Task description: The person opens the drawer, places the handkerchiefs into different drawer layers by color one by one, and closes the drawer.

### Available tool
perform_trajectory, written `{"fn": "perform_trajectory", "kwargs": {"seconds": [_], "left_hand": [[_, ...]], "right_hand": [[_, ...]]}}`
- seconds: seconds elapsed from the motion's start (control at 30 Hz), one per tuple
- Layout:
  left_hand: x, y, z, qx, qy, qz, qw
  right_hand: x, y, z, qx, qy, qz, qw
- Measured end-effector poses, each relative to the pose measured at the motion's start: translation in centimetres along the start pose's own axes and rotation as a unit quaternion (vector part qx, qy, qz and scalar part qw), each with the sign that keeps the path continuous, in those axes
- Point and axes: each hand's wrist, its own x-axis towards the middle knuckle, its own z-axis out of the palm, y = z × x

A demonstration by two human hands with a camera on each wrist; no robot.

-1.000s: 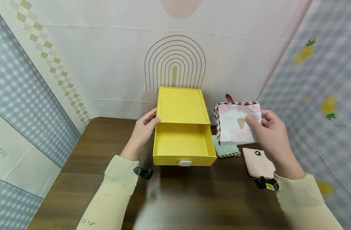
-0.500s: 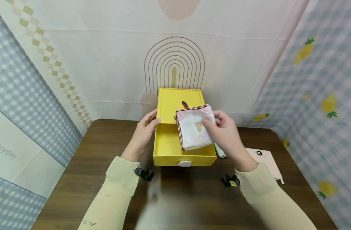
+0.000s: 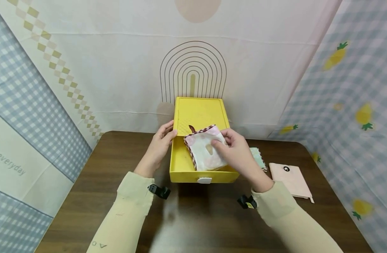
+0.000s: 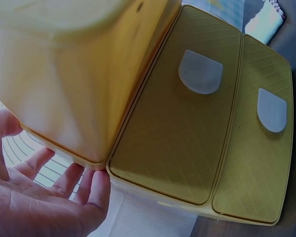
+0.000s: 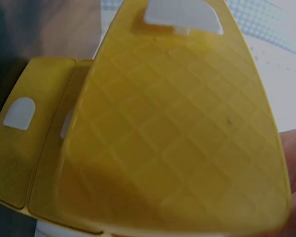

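My right hand point(image 3: 236, 149) pinches a folded white-and-pink handkerchief point(image 3: 203, 146) with a checked border and a dark red loop. The cloth is tilted over the pulled-out top drawer point(image 3: 177, 160) of a small yellow drawer cabinet point(image 3: 201, 112). In the right wrist view the drawer front point(image 5: 177, 123) hides the cloth and most of that hand. My left hand point(image 3: 158, 146) rests against the cabinet's left side near its front top corner, thumb at the edge. In the left wrist view its fingers point(image 4: 96, 192) touch the side, and two lower drawers point(image 4: 172, 103) are closed.
To the cabinet's right, a folded green cloth point(image 3: 257, 158) with a checked edge lies on the dark wooden table point(image 3: 196, 225). Farther right is a folded pink cloth point(image 3: 291, 181) with a round black mark. Printed fabric point(image 3: 127, 70) hangs behind the table and at both sides.
My right hand has carried the handkerchief leftward from beside the cabinet and lowered it over the drawer, tilting it. The left hand has stayed on the cabinet's side.
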Motion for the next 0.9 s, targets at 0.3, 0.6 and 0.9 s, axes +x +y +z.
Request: {"fn": "perform_trajectory", "kwargs": {"seconds": [0.3,0.6,0.9], "left_hand": [[-0.1,0.0,-0.1,0.002,0.001,-0.008,1.0],[0.1,-0.2,-0.1,0.004,-0.004,0.002,1.0],[0.0,-0.1,-0.2,0.008,-0.007,0.002,0.9999]], "right_hand": [[0.4,-0.8,2.1,-0.084,-0.024,0.018,0.996],[0.5,-1.1,1.5,-0.186,-0.016,0.036,0.9819],[0.5,-1.0,0.9,-0.277,0.001,0.016,0.9608]]}}
